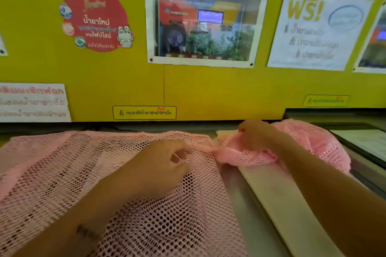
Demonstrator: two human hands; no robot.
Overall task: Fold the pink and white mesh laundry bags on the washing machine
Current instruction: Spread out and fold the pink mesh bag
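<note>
A large pink mesh laundry bag [62, 173] lies spread flat over the washing machine top, filling the left and lower middle of the head view. My left hand [158, 167] rests on it near its right edge, fingers curled and pinching the mesh. To the right, a bunched heap of pink mesh [309, 144] lies crumpled on a cream strip [282, 200]. My right hand [257, 135] grips the near part of that bunch, where it joins the flat bag's corner. No white bag is clearly visible.
A yellow wall [208, 89] with posters and stickers rises right behind the machine top. The grey machine surface [240, 198] shows between the flat bag and the cream strip. A dark-framed lid or panel [359, 142] sits at the right.
</note>
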